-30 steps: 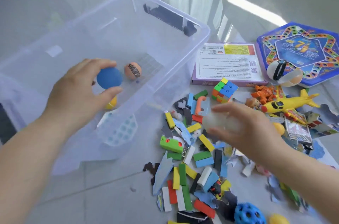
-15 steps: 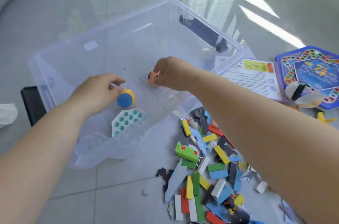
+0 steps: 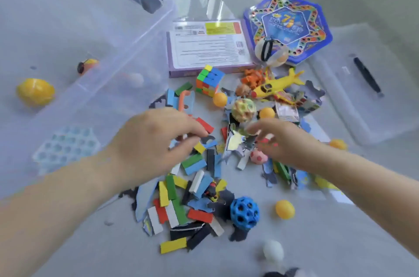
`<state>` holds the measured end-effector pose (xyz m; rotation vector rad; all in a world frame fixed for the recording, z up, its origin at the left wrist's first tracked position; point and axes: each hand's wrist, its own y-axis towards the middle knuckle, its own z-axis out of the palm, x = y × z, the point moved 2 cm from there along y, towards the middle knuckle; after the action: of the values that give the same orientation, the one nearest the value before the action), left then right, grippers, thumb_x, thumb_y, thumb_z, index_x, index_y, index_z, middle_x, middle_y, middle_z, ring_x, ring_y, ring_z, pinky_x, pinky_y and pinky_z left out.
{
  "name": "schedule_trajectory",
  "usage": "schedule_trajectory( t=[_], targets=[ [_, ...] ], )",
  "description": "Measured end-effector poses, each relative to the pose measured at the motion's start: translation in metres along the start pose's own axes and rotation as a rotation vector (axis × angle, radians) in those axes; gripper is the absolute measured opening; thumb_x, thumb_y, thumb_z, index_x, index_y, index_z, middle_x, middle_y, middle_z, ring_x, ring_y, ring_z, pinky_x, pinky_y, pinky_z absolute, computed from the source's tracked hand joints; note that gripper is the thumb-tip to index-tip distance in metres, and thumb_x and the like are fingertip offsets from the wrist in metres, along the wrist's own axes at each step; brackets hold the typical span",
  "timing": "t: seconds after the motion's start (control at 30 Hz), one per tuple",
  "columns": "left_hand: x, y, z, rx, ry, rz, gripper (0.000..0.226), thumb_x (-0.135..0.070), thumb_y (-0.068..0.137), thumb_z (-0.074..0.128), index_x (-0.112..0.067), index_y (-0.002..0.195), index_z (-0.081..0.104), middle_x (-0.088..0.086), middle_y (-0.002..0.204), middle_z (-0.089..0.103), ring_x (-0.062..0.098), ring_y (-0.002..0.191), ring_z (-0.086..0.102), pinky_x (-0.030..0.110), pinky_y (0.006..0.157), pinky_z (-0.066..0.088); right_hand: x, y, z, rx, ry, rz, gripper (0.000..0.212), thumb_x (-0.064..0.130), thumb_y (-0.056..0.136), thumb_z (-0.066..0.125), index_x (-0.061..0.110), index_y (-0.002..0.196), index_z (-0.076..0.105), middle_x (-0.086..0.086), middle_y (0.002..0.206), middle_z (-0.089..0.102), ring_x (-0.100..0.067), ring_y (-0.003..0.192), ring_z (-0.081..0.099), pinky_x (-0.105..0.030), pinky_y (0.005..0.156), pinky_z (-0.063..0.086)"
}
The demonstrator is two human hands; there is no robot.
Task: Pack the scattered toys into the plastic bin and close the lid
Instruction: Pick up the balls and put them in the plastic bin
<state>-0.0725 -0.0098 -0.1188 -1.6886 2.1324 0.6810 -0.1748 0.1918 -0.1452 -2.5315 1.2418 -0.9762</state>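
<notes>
Plastic bin (image 3: 136, 49), clear, sits open at upper left on the floor; inside it are a yellow ball (image 3: 35, 91), an orange ball (image 3: 87, 65) and a pale pop toy (image 3: 65, 147). Its lid (image 3: 362, 113) lies flat, far right. Between them is the toy pile: coloured blocks (image 3: 195, 163), a puzzle cube (image 3: 209, 80), a yellow plane (image 3: 276, 85).

Left hand (image 3: 154, 142) is over the blocks, fingers bent, tips among the pieces; grip unclear. Right hand (image 3: 288, 142) is blurred, fingers curled; cannot tell if it holds anything.

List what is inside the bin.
A yellow ball, an orange ball, a pale blue bubble tray and a blurred white thing. The left arm hides the bin's near corner.
</notes>
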Motion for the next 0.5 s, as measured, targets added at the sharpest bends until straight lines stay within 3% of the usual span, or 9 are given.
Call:
schedule_trajectory(
  t=[0.07, 0.17, 0.23, 0.3, 0.37, 0.4, 0.47, 0.5],
  targets=[
    [-0.016, 0.006, 0.054, 0.204, 0.022, 0.167, 0.028, -0.032, 0.075, 0.045, -0.022, 0.077, 0.071, -0.011, 0.067, 0.068, 0.002, 0.068, 0.056, 0.02, 0.068, 0.041, -0.044, -0.038, 0.035, 0.096, -0.029, 0.15, 0.035, 0.015, 0.089, 0.054, 0.021, 0.123, 0.051, 0.008, 0.105, 0.047, -0.011, 0.098, 0.051, -0.016, 0.083, 0.038],
    [-0.027, -0.002, 0.118, 0.468, 0.069, 0.259, 0.04, -0.049, 0.065, 0.042, -0.027, 0.083, 0.07, -0.013, 0.076, 0.07, 0.005, 0.064, 0.067, 0.013, 0.051, 0.049, -0.084, -0.09, 0.081, 0.147, -0.04, 0.288, 0.045, 0.029, 0.089, 0.055, 0.026, 0.132, 0.041, 0.005, 0.133, 0.038, -0.012, 0.124, 0.041, -0.021, 0.099, 0.035],
    [-0.029, -0.009, 0.146, 0.58, 0.106, 0.245, 0.06, -0.065, 0.054, 0.045, -0.028, 0.1, 0.061, -0.009, 0.092, 0.072, 0.006, 0.074, 0.07, 0.015, 0.057, 0.053, -0.095, -0.115, 0.106, 0.158, -0.036, 0.356, 0.057, 0.036, 0.086, 0.057, 0.033, 0.136, 0.031, 0.005, 0.145, 0.022, -0.013, 0.134, 0.029, -0.024, 0.104, 0.032],
    [-0.033, -0.011, 0.161, 0.626, 0.183, 0.221, 0.081, -0.075, 0.045, 0.044, -0.03, 0.112, 0.046, -0.007, 0.106, 0.069, 0.006, 0.088, 0.069, 0.015, 0.067, 0.053, -0.095, -0.127, 0.126, 0.136, -0.067, 0.372, 0.069, 0.044, 0.078, 0.063, 0.036, 0.136, 0.026, 0.001, 0.149, 0.018, -0.019, 0.133, 0.033, -0.028, 0.099, 0.041],
    [-0.038, -0.01, 0.167, 0.7, 0.188, 0.184, 0.089, -0.073, 0.057, 0.052, -0.027, 0.131, 0.036, 0.002, 0.134, 0.053, 0.012, 0.117, 0.056, 0.02, 0.09, 0.047, -0.093, -0.128, 0.141, 0.107, -0.146, 0.292, 0.073, 0.057, 0.056, 0.062, 0.032, 0.12, 0.039, -0.006, 0.137, 0.04, -0.022, 0.107, 0.061, -0.023, 0.069, 0.056],
    [-0.039, -0.007, 0.171, 0.778, 0.164, 0.171, 0.089, -0.065, 0.068, 0.057, -0.026, 0.141, 0.025, 0.006, 0.149, 0.033, 0.016, 0.134, 0.037, 0.025, 0.104, 0.035, -0.093, -0.125, 0.143, 0.078, -0.179, 0.277, 0.073, 0.064, 0.049, 0.052, 0.032, 0.114, 0.044, -0.004, 0.127, 0.046, -0.017, 0.092, 0.068, -0.017, 0.057, 0.055],
    [-0.04, -0.006, 0.185, 0.871, 0.199, 0.157, 0.087, -0.051, 0.081, 0.058, -0.028, 0.147, 0.007, 0.001, 0.156, 0.002, 0.017, 0.143, 0.007, 0.032, 0.113, 0.015, -0.089, -0.12, 0.146, 0.106, -0.221, 0.244, 0.072, 0.067, 0.05, 0.034, 0.033, 0.112, 0.045, -0.003, 0.123, 0.047, -0.011, 0.086, 0.069, -0.011, 0.055, 0.052],
    [-0.04, -0.005, 0.189, 0.879, 0.235, 0.174, 0.085, -0.048, 0.083, 0.057, -0.028, 0.147, 0.005, 0.001, 0.156, 0.002, 0.017, 0.142, 0.006, 0.033, 0.113, 0.013, -0.086, -0.118, 0.145, 0.136, -0.218, 0.226, 0.075, 0.065, 0.051, 0.032, 0.032, 0.116, 0.045, -0.007, 0.13, 0.045, -0.014, 0.094, 0.067, -0.013, 0.06, 0.053]
  ],
)
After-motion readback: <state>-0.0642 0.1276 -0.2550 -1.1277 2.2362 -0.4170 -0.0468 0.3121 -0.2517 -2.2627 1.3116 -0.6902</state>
